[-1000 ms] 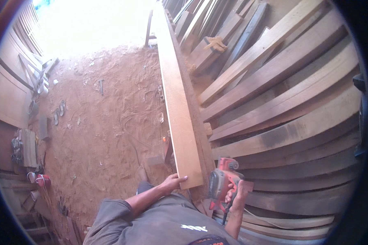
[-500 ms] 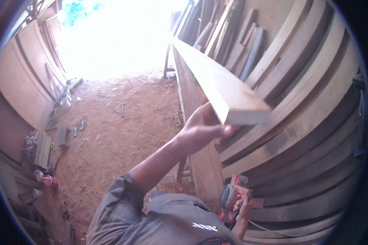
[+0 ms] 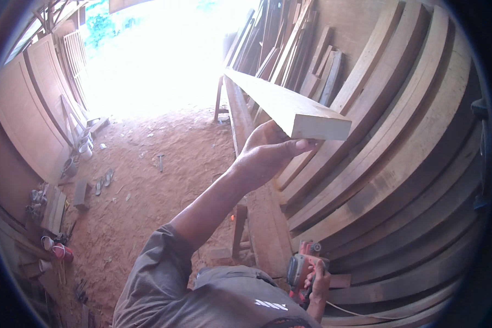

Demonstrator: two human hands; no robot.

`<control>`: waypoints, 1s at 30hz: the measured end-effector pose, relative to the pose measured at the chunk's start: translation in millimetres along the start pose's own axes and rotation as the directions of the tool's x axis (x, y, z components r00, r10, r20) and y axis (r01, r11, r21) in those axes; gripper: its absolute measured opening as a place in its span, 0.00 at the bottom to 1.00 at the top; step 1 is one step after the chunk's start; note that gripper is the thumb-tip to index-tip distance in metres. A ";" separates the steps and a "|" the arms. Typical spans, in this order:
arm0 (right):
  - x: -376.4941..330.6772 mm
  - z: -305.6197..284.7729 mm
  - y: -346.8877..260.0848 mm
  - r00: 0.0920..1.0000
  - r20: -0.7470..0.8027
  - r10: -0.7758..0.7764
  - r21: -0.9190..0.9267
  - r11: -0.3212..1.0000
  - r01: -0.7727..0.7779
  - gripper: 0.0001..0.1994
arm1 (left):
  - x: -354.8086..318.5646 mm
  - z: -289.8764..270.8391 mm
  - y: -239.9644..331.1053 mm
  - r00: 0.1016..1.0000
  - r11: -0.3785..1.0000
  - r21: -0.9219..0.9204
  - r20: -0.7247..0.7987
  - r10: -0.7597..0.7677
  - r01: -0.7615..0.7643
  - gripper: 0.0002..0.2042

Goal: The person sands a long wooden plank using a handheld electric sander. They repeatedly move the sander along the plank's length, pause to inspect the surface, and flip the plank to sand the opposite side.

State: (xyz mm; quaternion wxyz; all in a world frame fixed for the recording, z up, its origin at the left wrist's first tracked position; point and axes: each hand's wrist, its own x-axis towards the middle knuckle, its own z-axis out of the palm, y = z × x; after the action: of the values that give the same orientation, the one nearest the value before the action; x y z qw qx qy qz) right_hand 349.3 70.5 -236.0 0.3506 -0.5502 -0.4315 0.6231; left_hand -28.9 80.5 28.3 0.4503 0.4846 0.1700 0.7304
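A long pale wooden plank point(image 3: 290, 104) is raised in front of me, its squared end closest to me. My left hand point(image 3: 265, 150) grips that near end from below, the thumb along its underside. The plank's far end runs toward the bright opening, where glare hides detail. Low at the right, my right hand point(image 3: 319, 281) is closed around the handle of a red and grey electric hand planer point(image 3: 300, 268). The planer is at the near end of a long narrow wooden bench point(image 3: 270, 229), beneath the raised plank.
Long thick boards point(image 3: 399, 180) are stacked along the right side. Upright timber offcuts point(image 3: 290, 44) lean at the back. On the sandy floor lie a hammer point(image 3: 160, 162) and a pair of sandals point(image 3: 104, 182). Door panels point(image 3: 30, 109) lean on the left, near a red pot point(image 3: 63, 252).
The plank's near end and my left hand appear higher and slightly left. The planer in my right hand has shifted slightly left. The whole view has tilted a little.
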 end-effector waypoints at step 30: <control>-0.4 6.0 -11.0 0.999 0.032 0.015 -0.049 0.999 -0.014 0.23 | -42.2 -13.9 22.5 0.979 0.985 -0.036 -0.118 0.163 -0.168 0.26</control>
State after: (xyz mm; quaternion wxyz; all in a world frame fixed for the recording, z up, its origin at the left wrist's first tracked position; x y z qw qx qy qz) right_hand 343.0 73.5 -225.5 0.3254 -0.5515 -0.4483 0.6237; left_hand -46.6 36.3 13.7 0.3883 0.4437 0.1379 0.7958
